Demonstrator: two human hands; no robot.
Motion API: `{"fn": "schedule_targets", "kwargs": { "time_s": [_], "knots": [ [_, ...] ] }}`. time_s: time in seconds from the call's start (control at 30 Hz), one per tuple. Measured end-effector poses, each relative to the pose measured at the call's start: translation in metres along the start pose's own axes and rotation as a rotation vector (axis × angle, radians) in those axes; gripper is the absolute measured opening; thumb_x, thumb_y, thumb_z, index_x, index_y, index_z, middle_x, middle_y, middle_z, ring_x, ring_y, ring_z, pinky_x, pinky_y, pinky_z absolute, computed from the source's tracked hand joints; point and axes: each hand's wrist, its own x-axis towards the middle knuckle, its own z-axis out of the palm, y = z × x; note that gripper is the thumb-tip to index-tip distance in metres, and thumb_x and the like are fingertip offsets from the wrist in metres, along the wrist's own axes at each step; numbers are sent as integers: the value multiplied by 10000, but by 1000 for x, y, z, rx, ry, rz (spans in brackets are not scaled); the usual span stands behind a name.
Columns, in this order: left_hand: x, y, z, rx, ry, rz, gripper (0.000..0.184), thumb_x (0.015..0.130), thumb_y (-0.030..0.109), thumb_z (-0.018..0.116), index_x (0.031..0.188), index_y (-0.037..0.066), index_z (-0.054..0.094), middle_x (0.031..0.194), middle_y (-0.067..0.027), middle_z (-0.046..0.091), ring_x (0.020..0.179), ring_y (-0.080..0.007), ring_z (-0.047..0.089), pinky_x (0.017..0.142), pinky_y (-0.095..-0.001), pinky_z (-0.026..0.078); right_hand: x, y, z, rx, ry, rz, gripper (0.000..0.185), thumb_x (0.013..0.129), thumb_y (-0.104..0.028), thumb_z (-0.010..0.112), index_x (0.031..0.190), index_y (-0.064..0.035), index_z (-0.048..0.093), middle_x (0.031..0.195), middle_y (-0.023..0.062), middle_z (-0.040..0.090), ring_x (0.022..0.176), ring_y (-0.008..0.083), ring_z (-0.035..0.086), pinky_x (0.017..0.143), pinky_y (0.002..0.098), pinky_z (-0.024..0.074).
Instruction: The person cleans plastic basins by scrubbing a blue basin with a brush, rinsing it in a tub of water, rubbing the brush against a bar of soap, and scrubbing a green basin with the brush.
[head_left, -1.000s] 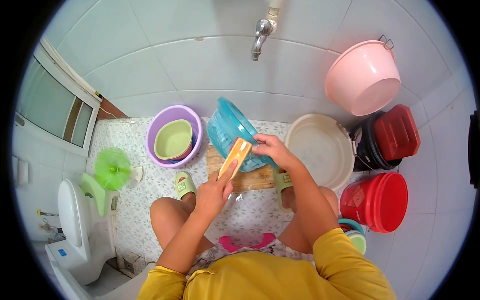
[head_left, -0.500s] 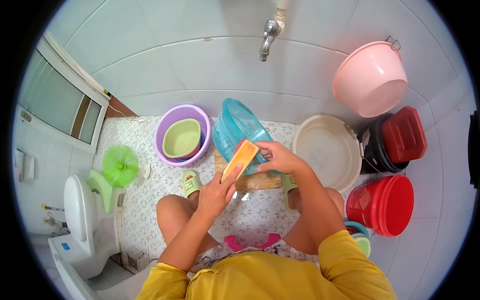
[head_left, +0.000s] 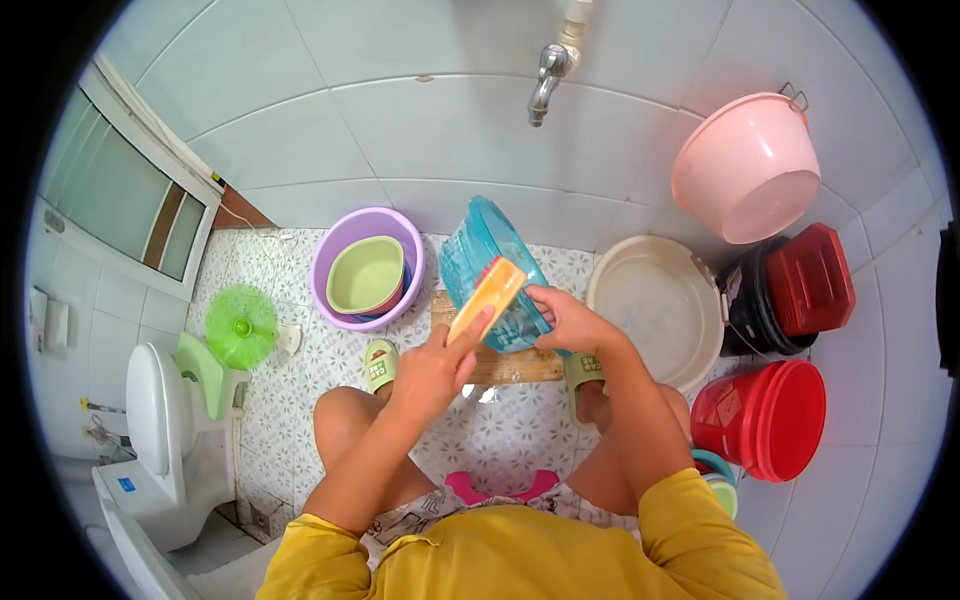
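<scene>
My left hand (head_left: 432,378) is closed round the handle of a yellow-orange scrubbing brush (head_left: 492,296). The red bristles face the inside of a translucent blue basin (head_left: 480,245), which is tilted on its side. Its rim is pinched by my right hand (head_left: 570,322), fingers closed on the edge nearest me. Under the basin lies a wooden board (head_left: 510,368) on the patterned floor. White suds or wet streaks show on the basin wall.
Left of the basin, a purple tub (head_left: 325,255) holds a green basin (head_left: 365,275). To the right stand a cream tub (head_left: 655,300), a red bucket (head_left: 735,415) and black buckets. A pink tub (head_left: 750,165) hangs on the wall near a tap (head_left: 545,85). A toilet (head_left: 150,410) is at left.
The basin has been turned to a steeper tilt and shifted slightly right. The brush has moved up and right along it in my left hand. My right hand stays at the rim. The camera view has shifted a little.
</scene>
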Motion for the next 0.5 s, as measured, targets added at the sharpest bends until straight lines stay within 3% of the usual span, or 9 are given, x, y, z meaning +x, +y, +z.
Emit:
{"fn": "schedule_targets", "kwargs": {
  "time_s": [0.17, 0.2, 0.27, 0.37, 0.5],
  "knots": [
    [-6, 9, 0, 6, -31, 23, 655, 777, 167, 615, 1363, 322, 366, 766, -96, 496, 485, -261, 544, 442, -374, 481, 3, 1, 10, -70, 165, -96, 602, 673, 64, 599, 1250, -27, 451, 1108, 58, 576, 970, 127, 555, 858, 265, 438],
    [-5, 8, -1, 7, -35, 33, 650, 779, 174, 615, 1363, 320, 368, 772, -103, 497, 490, -267, 549, 445, -378, 483, 4, -2, 6, -76, 158, -97, 602, 673, 64, 599, 1250, -27, 451, 1108, 58, 576, 970, 127, 555, 858, 265, 438],
    [2, -1, 0, -8, 2, -20, 656, 780, 177, 617, 1366, 323, 360, 774, -109, 500, 492, -274, 552, 447, -384, 484, 1, -10, -4, -58, -40, 130, 565, 683, 47, 618, 1224, -11, 469, 1097, 81, 589, 1007, 155, 549, 874, 290, 433],
    [12, -11, -4, -41, 46, -67, 664, 783, 183, 617, 1372, 329, 344, 777, -118, 503, 495, -287, 556, 449, -394, 487, -2, -17, 0, -39, -113, 210, 518, 693, 50, 618, 1193, -10, 496, 1094, 77, 591, 1010, 155, 548, 878, 299, 434],
    [3, -6, -4, -31, -20, -76, 677, 790, 187, 612, 1380, 342, 319, 776, -120, 505, 491, -294, 557, 449, -399, 489, -1, -11, 13, 56, -59, 61, 481, 720, 53, 603, 1188, -15, 513, 1074, 37, 591, 992, 129, 537, 895, 291, 425]
  ]
}}
